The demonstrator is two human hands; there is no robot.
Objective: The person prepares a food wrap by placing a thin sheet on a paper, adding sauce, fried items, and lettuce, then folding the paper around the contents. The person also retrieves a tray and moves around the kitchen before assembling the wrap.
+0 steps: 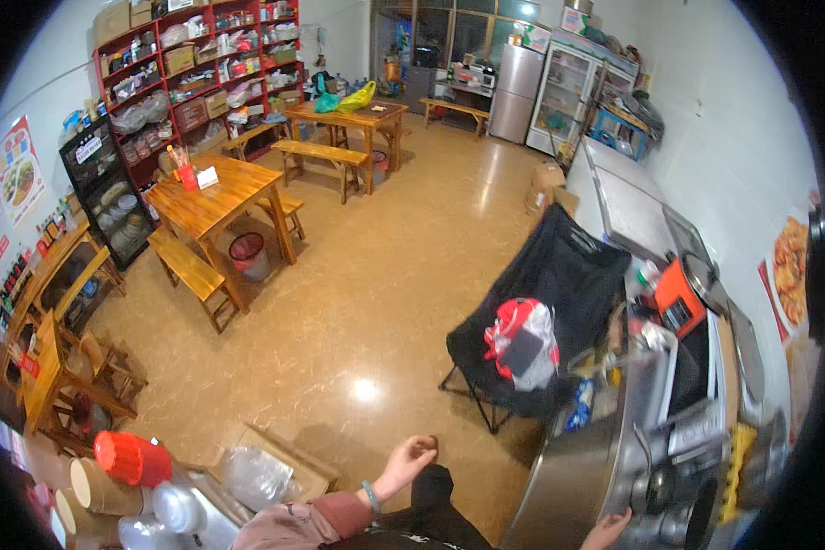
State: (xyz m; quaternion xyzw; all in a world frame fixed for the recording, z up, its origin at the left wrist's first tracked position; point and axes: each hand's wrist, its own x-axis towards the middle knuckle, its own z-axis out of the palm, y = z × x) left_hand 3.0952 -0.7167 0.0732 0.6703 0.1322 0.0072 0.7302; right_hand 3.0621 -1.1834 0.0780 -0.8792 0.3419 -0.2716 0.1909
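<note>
My left hand [407, 464] is raised over the floor in front of my body, its fingers curled in. A small dark spot shows at its fingertips, too small to name. A blue-green band circles that wrist below a pink sleeve [335, 515]. At the lower right, my right hand [607, 531] is beside the steel counter [559, 472], fingers extended, with nothing seen in it. Whether it touches the counter, I cannot tell. Dark, blurred cookware [662, 490] sits on the counter near that hand.
A black folding chair [559, 275] ahead right bears a red-and-white cloth bundle [521, 335]. Lower left are a red container stack [133, 458], paper tubs [105, 486] and a cardboard box [312, 472] with clear plastic. Wooden tables [215, 197] and benches [188, 266] stand farther left.
</note>
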